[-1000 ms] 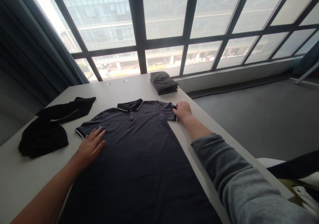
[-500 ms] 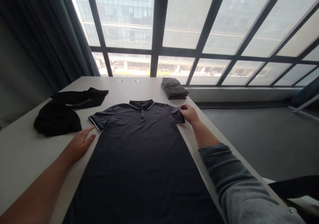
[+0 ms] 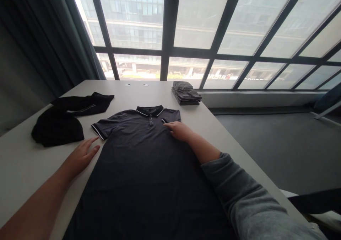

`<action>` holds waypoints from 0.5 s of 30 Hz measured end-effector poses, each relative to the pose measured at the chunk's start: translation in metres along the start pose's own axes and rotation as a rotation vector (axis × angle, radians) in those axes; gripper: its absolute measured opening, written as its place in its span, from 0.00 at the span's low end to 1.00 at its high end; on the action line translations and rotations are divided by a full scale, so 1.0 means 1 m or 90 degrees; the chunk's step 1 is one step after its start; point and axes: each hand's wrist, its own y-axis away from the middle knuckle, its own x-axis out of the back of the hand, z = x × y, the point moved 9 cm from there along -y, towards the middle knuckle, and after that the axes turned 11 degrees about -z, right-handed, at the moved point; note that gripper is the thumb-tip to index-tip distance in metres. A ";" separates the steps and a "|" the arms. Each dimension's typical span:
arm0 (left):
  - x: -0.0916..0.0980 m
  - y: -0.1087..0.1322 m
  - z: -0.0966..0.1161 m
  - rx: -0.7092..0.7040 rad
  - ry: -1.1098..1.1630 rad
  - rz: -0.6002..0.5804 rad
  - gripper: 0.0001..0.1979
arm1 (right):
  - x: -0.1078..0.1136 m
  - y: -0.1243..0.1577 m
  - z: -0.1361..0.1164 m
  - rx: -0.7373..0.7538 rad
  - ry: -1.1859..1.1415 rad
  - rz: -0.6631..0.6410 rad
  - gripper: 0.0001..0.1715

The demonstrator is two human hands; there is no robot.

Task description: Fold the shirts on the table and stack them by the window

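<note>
One charcoal polo shirt (image 3: 144,161) lies face up over the white table (image 3: 21,172), my left hand (image 3: 82,154) open and empty beside it, my right hand (image 3: 179,130) pinching its sleeve cuff (image 3: 163,120) inward across its front, a fold I'd guide flat from afar before releasing.

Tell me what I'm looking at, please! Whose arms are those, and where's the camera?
There's no machine here, just a person with two bare hands. The camera is worn on the person's head, so you see what lies in front of them. On the white table a dark shirt lies spread out. The right hand holds one sleeve's edge, folded in over the chest. The left hand holds nothing; its fingertips are close to the other sleeve. Black clothes lie on the left, and a striped folded pile sits farther back, near the window.
</note>
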 end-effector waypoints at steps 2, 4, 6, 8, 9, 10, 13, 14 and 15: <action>-0.003 -0.001 -0.004 -0.004 0.000 -0.004 0.38 | -0.004 0.002 -0.004 0.018 0.001 -0.018 0.30; -0.005 -0.002 -0.007 -0.008 0.000 -0.005 0.38 | -0.001 0.004 -0.003 0.027 -0.012 -0.009 0.28; -0.007 -0.002 -0.009 -0.009 0.004 -0.010 0.38 | 0.003 0.007 0.003 0.022 -0.029 0.008 0.28; -0.007 -0.002 -0.008 -0.004 0.012 -0.018 0.39 | 0.010 0.010 0.017 -0.018 -0.036 0.033 0.27; -0.006 -0.001 -0.006 0.000 0.017 -0.024 0.39 | 0.015 0.013 0.028 -0.054 -0.034 0.051 0.26; -0.005 0.000 -0.003 0.003 0.022 -0.028 0.39 | 0.020 0.017 0.041 -0.099 -0.028 0.072 0.24; -0.002 0.002 0.005 0.013 0.031 -0.041 0.41 | 0.032 0.033 0.079 -0.235 -0.010 0.088 0.15; -0.001 0.002 0.008 0.015 0.032 -0.045 0.42 | 0.031 0.038 0.088 -0.259 -0.012 0.061 0.13; 0.000 0.003 0.010 0.016 0.032 -0.049 0.43 | 0.027 0.042 0.094 -0.267 -0.019 0.018 0.13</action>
